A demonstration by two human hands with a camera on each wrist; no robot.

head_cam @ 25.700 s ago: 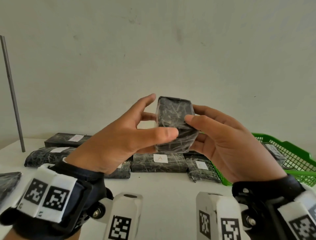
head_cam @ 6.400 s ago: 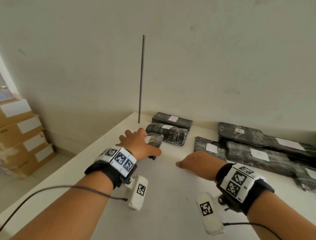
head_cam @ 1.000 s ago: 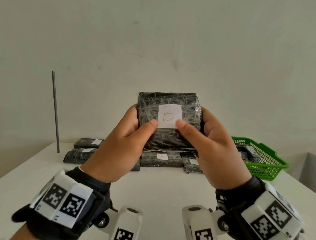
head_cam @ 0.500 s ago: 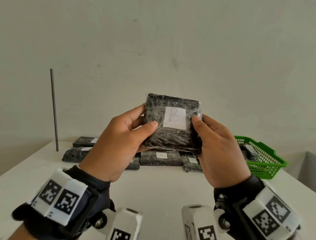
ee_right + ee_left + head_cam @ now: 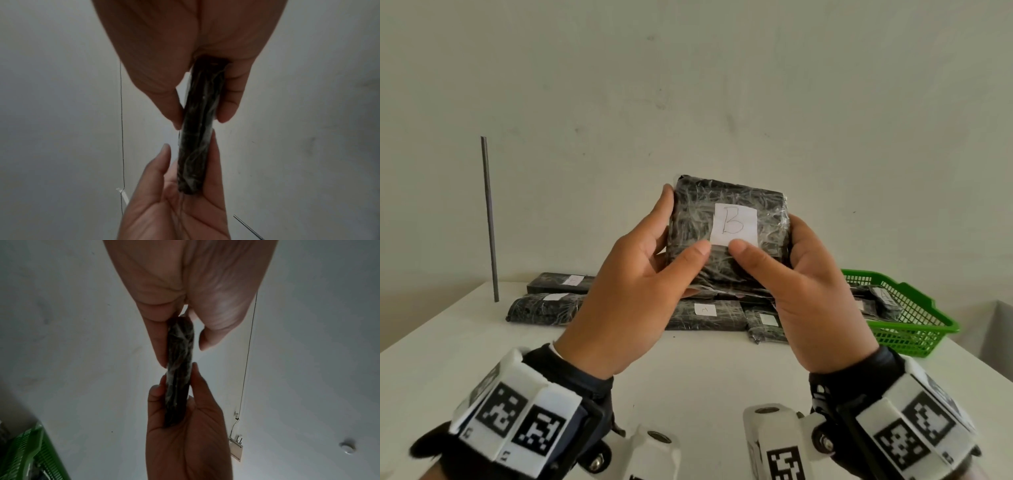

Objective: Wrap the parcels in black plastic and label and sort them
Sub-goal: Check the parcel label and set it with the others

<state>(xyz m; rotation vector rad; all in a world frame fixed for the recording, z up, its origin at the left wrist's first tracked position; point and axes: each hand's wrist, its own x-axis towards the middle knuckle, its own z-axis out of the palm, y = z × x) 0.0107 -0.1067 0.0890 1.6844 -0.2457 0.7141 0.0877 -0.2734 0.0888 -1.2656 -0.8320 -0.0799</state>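
Head view: one black-wrapped parcel (image 5: 726,236) held upright in the air between both hands, above the white table (image 5: 698,370). One white label (image 5: 735,224) with a handwritten B faces the camera. Left hand (image 5: 633,291) grips the parcel's left edge, thumb across the front just below the label, fingers behind. Right hand (image 5: 808,291) grips the right edge the same way, its thumb tip beside the left thumb under the label. Beyond the hands on the table: at least four more wrapped parcels in view, two left of the left hand (image 5: 541,310), one labelled A (image 5: 705,313) between the hands, one small one (image 5: 767,327) just beside it; the exact count is hidden by the hands. One green basket (image 5: 914,329) right of the right hand, with two wrapped parcels visible inside. One thin metal rod (image 5: 489,219) stands upright far left of the left hand.

Left wrist view: parcel (image 5: 179,369) seen edge-on, clamped between thumb and fingers of the left hand (image 5: 185,277) at top and the right hand (image 5: 185,434) at bottom. Basket corner (image 5: 24,451) lower left.

Right wrist view: same one parcel (image 5: 197,129) edge-on, right hand (image 5: 185,48) on top pinching it, left hand (image 5: 174,203) below holding the far end.
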